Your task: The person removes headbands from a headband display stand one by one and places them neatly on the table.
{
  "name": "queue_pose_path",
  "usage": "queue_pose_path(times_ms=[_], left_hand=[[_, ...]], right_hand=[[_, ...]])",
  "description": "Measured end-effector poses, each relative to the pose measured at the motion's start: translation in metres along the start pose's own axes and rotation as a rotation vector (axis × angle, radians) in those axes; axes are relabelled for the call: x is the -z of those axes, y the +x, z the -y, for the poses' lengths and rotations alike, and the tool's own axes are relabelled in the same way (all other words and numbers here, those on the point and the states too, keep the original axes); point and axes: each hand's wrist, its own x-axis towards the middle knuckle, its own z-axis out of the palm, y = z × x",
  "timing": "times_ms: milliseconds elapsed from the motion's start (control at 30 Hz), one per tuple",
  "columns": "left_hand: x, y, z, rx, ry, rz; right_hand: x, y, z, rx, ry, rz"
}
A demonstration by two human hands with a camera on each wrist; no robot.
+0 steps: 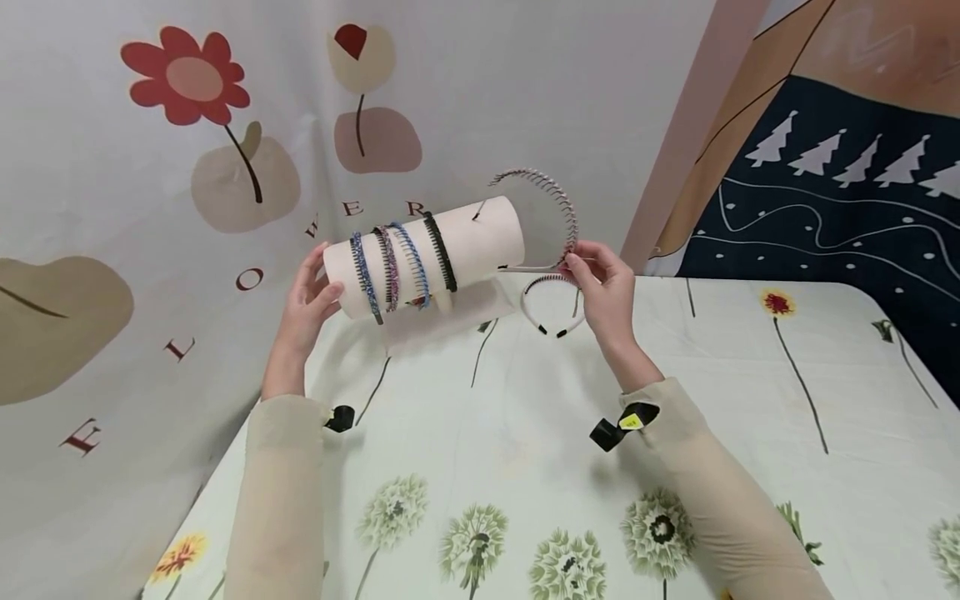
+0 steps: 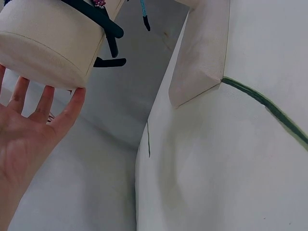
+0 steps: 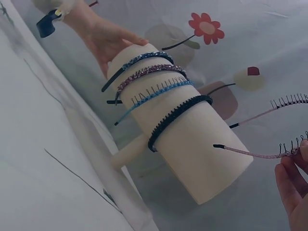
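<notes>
A pale padded cylinder stand (image 1: 483,242) lies tilted above the table, carrying several toothed headbands: blue glittery (image 1: 362,271), purple-pink (image 3: 151,72), light blue (image 3: 161,93) and a black one (image 1: 440,250). My left hand (image 1: 303,292) is at the cylinder's left end, its spread, fairly straight fingers (image 2: 45,103) touching the end rim. At the other end, my right hand (image 1: 606,287) pinches a pinkish toothed headband (image 1: 558,196) by its side. That headband's black-tipped ends point toward the cylinder and overlap its right end in the head view.
Below my right hand, a white headband (image 1: 531,312) lies on the flower-printed tablecloth (image 1: 517,433). The stand's flat base (image 1: 480,312) sits near the table's back edge. A printed curtain (image 1: 465,83) hangs behind, with a dark tree-patterned cloth (image 1: 825,200) at right.
</notes>
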Motion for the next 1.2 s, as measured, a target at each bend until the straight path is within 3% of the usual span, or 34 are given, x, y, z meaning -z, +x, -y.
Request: queue_pose_path(times_ms=[500, 1200], left_hand=[[0.001, 0.002, -0.002, -0.009, -0.016, 0.009], [0.0, 0.001, -0.001, 0.016, 0.001, -0.003]], right_hand=[[0.017, -0.002, 0.002, 0.009, 0.059, 0.014], [0.044, 0.0, 0.004, -0.006, -0.003, 0.024]])
